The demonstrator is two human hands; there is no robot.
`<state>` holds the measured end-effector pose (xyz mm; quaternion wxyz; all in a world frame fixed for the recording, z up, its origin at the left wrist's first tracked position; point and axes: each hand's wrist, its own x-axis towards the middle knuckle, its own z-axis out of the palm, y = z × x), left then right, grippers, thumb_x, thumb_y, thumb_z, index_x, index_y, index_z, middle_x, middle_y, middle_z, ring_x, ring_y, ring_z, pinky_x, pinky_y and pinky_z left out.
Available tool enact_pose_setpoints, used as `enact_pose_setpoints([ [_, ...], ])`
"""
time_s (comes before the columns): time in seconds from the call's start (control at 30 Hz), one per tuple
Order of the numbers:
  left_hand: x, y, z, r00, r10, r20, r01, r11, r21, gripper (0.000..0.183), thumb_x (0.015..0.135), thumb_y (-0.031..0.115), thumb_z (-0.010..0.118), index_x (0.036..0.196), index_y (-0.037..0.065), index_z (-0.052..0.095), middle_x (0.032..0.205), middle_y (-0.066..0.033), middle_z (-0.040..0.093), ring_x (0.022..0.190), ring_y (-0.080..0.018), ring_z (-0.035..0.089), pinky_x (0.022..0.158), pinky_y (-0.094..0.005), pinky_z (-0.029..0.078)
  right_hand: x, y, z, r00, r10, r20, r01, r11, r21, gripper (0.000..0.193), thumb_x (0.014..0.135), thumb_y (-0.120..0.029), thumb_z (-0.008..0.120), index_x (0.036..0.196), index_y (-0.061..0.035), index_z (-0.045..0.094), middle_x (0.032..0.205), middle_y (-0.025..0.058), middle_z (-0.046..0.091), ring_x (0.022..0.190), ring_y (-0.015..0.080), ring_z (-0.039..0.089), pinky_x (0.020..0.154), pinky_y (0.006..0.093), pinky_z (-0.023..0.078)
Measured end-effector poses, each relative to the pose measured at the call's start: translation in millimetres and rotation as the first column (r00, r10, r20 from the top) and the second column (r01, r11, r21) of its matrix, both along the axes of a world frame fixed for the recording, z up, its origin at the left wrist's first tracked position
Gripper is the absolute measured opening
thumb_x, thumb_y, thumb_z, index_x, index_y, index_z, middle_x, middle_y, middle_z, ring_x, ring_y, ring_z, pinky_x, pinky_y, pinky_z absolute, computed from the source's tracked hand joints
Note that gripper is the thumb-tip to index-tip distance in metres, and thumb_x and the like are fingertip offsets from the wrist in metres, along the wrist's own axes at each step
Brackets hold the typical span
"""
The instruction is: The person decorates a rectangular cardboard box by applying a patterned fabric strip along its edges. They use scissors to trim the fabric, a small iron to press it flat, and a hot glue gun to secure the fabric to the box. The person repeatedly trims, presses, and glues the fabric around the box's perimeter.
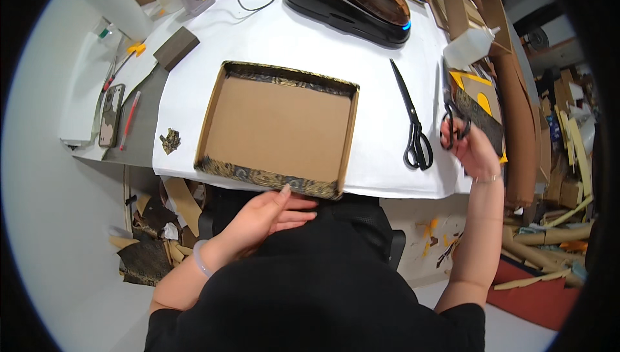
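A shallow open box (278, 129) with a plain brown cardboard floor and black-and-gold patterned paper over its walls lies slightly turned on the white-covered table. At its near wall is my left hand (270, 213), fingers stretched out and thumb against the patterned edge. My right hand (475, 152), at the table's right side, has its fingers closed around the black handles of a pair of scissors (448, 103), blades pointing away from me. Another pair of black scissors (414, 123) lies between the box and that hand.
A black iron-like appliance (352, 3) with a blue light stands at the back. Patterned sheets (481, 116) and a white squeeze bottle (468, 48) sit at right. A dark block (176, 48), a phone (111, 116), a red pen (130, 119) and a crumpled patterned scrap (170, 141) lie left.
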<state>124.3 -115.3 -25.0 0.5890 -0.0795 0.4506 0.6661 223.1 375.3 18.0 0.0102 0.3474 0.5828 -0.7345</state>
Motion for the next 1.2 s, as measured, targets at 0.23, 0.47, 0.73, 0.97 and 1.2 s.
enact_pose_setpoints([
  [0.23,-32.7,-2.9,41.5,0.453,-0.076,-0.888,0.175,0.984,0.006,0.019,0.110,0.013,0.070,0.121,0.003,0.082,0.130,-0.0105,0.078,0.120,-0.0234,0.074,0.108,-0.0375,0.058,52.3,-125.5,17.5,0.992,-0.036,-0.117,0.015,0.985,-0.175,0.039,0.109,-0.043,0.069,0.108,-0.0038,0.064,0.062,-0.0006,0.048,0.051,0.0110,0.047,0.049,0.0264,0.038],
  [0.47,-73.1,-4.2,24.9,-0.230,-0.399,-0.888,-0.172,0.914,-0.366,0.040,0.096,0.012,0.083,0.135,0.006,0.074,0.153,-0.0160,0.066,0.148,-0.0425,0.058,0.129,-0.0644,0.033,38.4,-218.1,37.1,0.993,0.119,0.014,-0.113,0.969,-0.218,0.037,0.104,-0.036,0.073,0.110,-0.0011,0.060,0.076,0.0059,0.063,0.059,0.0135,0.059,0.057,0.0270,0.048],
  [0.73,-71.5,7.5,21.8,-0.073,-0.477,-0.876,0.038,0.876,-0.480,0.056,0.105,0.027,0.074,0.151,-0.002,0.061,0.175,-0.0268,0.040,0.165,-0.0504,0.032,0.134,-0.0693,0.015,-2.0,-250.8,46.8,0.972,0.139,0.192,-0.099,0.974,-0.202,0.028,0.115,-0.030,0.065,0.109,-0.0034,0.059,0.078,0.0063,0.062,0.062,0.0147,0.060,0.059,0.0298,0.053],
  [0.97,-75.3,6.7,19.8,-0.050,-0.487,-0.872,0.134,0.862,-0.489,0.061,0.105,0.023,0.071,0.155,-0.008,0.055,0.180,-0.0326,0.025,0.168,-0.0532,0.020,0.133,-0.0720,0.005,-25.1,-268.3,44.3,0.975,0.014,0.222,0.021,0.987,-0.157,0.028,0.116,-0.030,0.063,0.110,-0.0033,0.057,0.077,0.0059,0.061,0.060,0.0138,0.059,0.056,0.0305,0.054],
  [1.2,-76.7,5.8,18.4,-0.090,-0.456,-0.886,0.128,0.877,-0.464,0.063,0.102,0.023,0.074,0.152,-0.011,0.057,0.177,-0.0361,0.029,0.166,-0.0557,0.026,0.131,-0.0744,0.010,-30.1,-280.9,42.0,0.968,0.015,0.250,0.009,0.995,-0.095,0.033,0.117,-0.035,0.059,0.112,-0.0031,0.058,0.074,0.0063,0.056,0.056,0.0146,0.055,0.052,0.0308,0.052],
])
